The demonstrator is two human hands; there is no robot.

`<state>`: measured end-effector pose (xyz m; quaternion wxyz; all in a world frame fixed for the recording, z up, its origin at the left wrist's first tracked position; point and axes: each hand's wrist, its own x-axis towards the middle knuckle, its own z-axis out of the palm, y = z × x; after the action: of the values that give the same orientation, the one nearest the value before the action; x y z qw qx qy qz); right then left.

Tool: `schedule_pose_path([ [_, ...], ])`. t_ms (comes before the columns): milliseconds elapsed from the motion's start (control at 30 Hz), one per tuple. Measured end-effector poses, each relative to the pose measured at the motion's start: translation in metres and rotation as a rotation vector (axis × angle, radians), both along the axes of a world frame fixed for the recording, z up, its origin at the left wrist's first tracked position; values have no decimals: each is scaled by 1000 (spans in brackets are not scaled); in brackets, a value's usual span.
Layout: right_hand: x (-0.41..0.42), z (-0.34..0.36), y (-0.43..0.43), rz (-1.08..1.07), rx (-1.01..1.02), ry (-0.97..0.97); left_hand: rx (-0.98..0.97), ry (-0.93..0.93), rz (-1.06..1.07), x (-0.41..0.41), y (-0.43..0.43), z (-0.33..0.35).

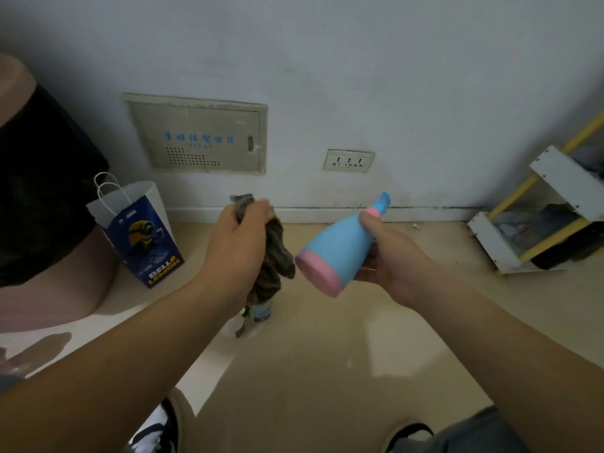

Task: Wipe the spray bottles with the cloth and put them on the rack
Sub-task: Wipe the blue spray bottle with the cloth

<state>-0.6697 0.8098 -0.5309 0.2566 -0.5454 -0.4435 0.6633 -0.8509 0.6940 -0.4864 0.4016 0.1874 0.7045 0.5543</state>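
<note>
- A dark shoe with white trim (160, 426) is seen at the bottom edge, standing on the beige floor (327, 371).
- Both forearms are stretched forward from the lower corners, and the hands are held in the air above the floor.
- The cloth (276, 256), grey-brown and bunched, is gripped by the left hand (235, 243); the fingers are curled tightly round its upper part, and the rest hangs down below the fist.
- The spray bottle (330, 253) is held by the right hand (392, 256), with the fingers wrapped under its upper body and the thumb laid against the pink collar.
- The bottle is shaped like a bowling pin: a light blue body, a pink band round the base, a pink ring at the neck and a blue spray head.
- It is tilted, with the base turned toward the camera and the cloth and the head pointed up toward the wall.
- The base is just beside the hanging cloth; whether they touch cannot be told.
- Two more bottles (258, 313) stand on the floor below the cloth, partly hidden by it.
- A blue and white paper bag (143, 237) stands further left, near the wall.
- The rack (549, 217), white with yellow bars, is seen at the far right, well apart from the held bottle.
- A beige panel (199, 135) and a socket (348, 161) are set in the wall (359, 60) behind.
</note>
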Motion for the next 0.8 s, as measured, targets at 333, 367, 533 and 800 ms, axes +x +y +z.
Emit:
schedule_pose_path([
  [333,6,9,13,-118,-162,241,-48,21,-342,22,-7,-13],
  [367,6,10,13,-115,-162,240,-45,31,-366,22,-6,-16],
  [533,7,10,13,-113,-168,214,-52,13,-274,17,-1,-21],
  [800,6,7,15,-122,-148,188,-40,-114,-177,16,2,-23],
])
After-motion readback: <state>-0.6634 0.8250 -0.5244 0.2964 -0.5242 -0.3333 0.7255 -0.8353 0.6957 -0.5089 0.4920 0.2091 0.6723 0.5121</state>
